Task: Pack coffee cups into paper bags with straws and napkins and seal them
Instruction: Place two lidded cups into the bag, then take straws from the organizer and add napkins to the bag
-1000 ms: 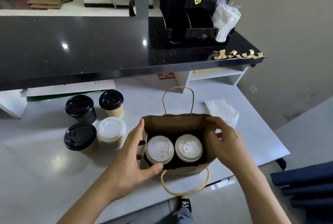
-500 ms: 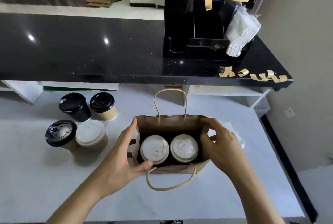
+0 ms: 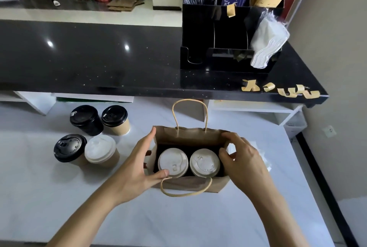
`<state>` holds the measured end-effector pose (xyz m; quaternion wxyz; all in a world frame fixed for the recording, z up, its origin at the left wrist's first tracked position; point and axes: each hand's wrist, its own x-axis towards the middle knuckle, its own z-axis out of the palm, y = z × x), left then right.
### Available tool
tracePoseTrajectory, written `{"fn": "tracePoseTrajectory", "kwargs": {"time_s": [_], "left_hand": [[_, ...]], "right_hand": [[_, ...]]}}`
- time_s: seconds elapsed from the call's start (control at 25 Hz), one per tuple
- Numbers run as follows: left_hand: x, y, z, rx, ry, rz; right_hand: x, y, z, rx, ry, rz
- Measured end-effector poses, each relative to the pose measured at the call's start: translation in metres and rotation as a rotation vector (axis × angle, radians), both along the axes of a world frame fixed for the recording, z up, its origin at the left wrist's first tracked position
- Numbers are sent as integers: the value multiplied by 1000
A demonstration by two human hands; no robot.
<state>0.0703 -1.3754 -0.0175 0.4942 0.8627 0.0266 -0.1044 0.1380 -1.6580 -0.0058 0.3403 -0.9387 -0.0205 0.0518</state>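
The paper bag (image 3: 190, 167), holding two white-lidded cups (image 3: 188, 162), stayed mid-table. It remained grasped at its mouth by the left hand (image 3: 137, 165) and right hand (image 3: 244, 161); only the view had lifted, so straws and napkins were judged next.

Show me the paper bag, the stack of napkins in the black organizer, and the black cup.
paper bag (image 3: 190, 184), head view, on its near wall.
napkins (image 3: 267, 43), head view, middle of the wrapped stack.
black cup (image 3: 85, 116), head view, on its lid.
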Motion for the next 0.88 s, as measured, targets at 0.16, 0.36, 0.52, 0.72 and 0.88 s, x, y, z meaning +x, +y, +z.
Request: {"fn": "tracePoseTrajectory", "kwargs": {"time_s": [0.16,0.36,0.52,0.72,0.88], "left_hand": [[1,4,5,27,-45,-26],[7,8,23,38,-123,-20],[19,4,44,81,-219,-31],[47,-11,89,148,-280,-64],[71,-18,122,183,-358,-120]], "right_hand": [[-5,-1,7,-10,-39,-10],[-1,-2,20,11,-106,-34],[14,-7,41,5,-195,-49],[43,-5,76,16,-285,-8],[66,4,106,53,-379,44]]}}
